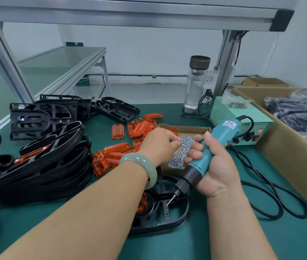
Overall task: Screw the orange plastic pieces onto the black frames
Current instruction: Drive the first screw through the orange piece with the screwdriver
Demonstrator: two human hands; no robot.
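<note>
Worktop (182, 244) seen from above: our left grip (160, 143) curls into the screws (185, 150), apparently pinching some; our right grip (214, 166) clasps the screwdriver (211, 151). Nearest us lies a stiff black frame (160, 225) with an orange piece (142, 204) seated, light and likely brittle; we would steady its rim.

Green table (224, 231), orange pieces (118, 131), black frames (55, 162), teal screwdriver (210, 149), pale green bangle (141, 160).

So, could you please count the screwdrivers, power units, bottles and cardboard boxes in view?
Electric screwdriver: 1
Power unit: 1
Water bottle: 1
Cardboard boxes: 3 (screw box, large box, far box)
Total: 6
</note>
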